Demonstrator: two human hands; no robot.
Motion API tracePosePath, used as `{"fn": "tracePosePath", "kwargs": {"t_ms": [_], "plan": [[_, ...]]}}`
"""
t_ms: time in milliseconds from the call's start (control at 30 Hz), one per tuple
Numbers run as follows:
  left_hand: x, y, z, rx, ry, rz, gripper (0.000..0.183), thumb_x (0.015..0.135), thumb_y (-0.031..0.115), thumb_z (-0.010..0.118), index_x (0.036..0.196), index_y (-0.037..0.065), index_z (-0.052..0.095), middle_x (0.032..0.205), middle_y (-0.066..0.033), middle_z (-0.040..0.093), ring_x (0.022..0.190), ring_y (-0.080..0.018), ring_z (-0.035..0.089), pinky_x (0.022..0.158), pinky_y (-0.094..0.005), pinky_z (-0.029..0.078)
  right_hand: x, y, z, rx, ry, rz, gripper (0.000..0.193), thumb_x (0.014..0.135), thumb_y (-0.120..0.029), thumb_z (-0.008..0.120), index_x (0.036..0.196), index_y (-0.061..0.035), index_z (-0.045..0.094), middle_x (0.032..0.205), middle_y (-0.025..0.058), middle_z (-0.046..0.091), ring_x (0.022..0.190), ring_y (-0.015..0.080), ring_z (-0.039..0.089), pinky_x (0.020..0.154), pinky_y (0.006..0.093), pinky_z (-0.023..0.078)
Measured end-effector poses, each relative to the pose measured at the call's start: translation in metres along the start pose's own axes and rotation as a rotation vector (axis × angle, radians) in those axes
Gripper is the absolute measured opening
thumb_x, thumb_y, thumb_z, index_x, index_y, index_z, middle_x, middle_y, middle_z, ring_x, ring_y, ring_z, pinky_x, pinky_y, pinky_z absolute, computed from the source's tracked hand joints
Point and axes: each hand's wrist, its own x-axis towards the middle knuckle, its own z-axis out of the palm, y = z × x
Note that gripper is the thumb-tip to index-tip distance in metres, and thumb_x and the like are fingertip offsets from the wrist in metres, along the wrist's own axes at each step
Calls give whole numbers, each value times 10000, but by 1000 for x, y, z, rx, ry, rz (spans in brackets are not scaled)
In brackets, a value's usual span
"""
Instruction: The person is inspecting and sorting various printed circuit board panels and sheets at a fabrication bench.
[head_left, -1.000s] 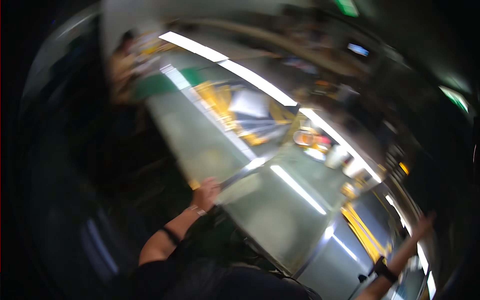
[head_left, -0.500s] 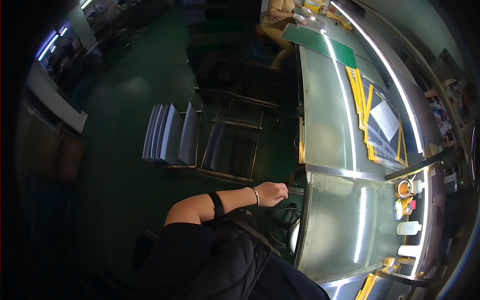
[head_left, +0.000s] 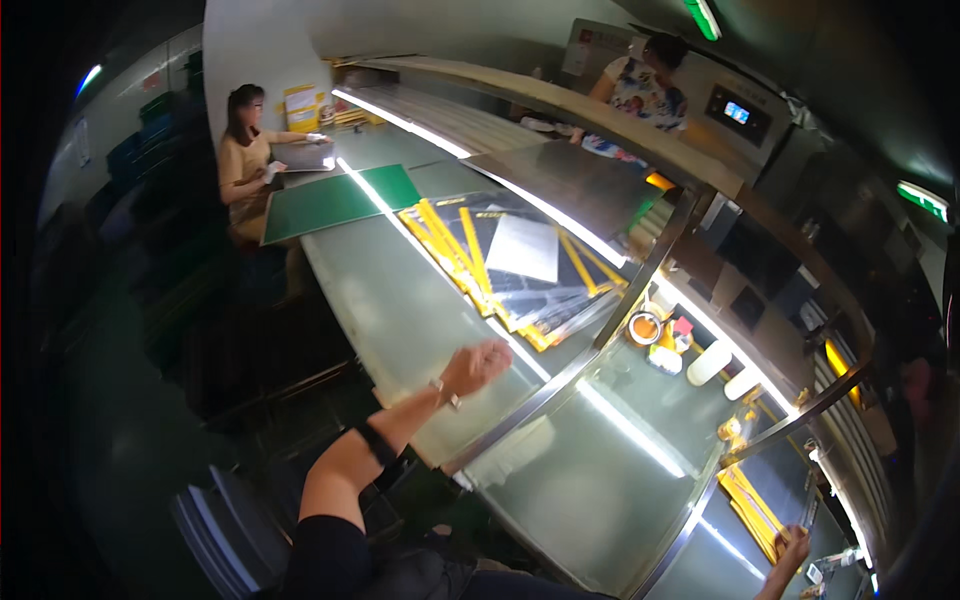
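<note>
Left hand [head_left: 478, 367] out over greenish worktop [head_left: 365, 290], near fanned dark sheets [head_left: 512, 290] with yellow edges, white sheet [head_left: 525, 248] lying on them. Hand blurred; can't tell if fingers wide or narrow. Right hand [head_left: 793, 545] far over, beside 2nd yellow-edged batch [head_left: 748, 508]; can't tell from here if gripping. 2 co-workers: 1 [head_left: 245, 165] near green board [head_left: 345, 205], 1 [head_left: 645, 95] beyond shelf [head_left: 560, 105].

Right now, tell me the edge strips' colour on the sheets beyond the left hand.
Edge strips: yellow, clearest in the head view.
</note>
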Motion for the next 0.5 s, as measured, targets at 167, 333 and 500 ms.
{"fn": "tracePosePath", "kwargs": {"t_ms": [167, 333, 500], "plan": [[209, 0, -19, -795, 217, -309, 850, 672, 389, 764, 1271, -37, 337, 1153, -177, 519, 989, -266, 565, 777, -363, 497, -132, -17, -19, -239, -74, 154, 216, 830, -108, 613, 1017, -5, 580, 865, 85, 633, 684, 140, 595, 575, 243, 490], [320, -17, -16, -1170, 449, -463, 771, 630, 143, 794, 1233, -27, 344, 1205, -235, 421, 1086, -373, 491, 822, -482, 502, -219, -61, -47, -431, -36, 250, 243, 842, -133, 610, 1043, -3, 569, 865, 56, 626, 732, 140, 599, 600, 239, 477], [309, -21, 0, -1099, 648, -416, 403, 682, -41, 632, 1067, -10, 518, 946, -133, 576, 780, -234, 606, 675, -342, 556, -264, -75, -54, -318, 55, 301, 301, 849, -149, 605, 1107, -9, 540, 981, 78, 603, 831, 165, 595, 661, 268, 486]]}}
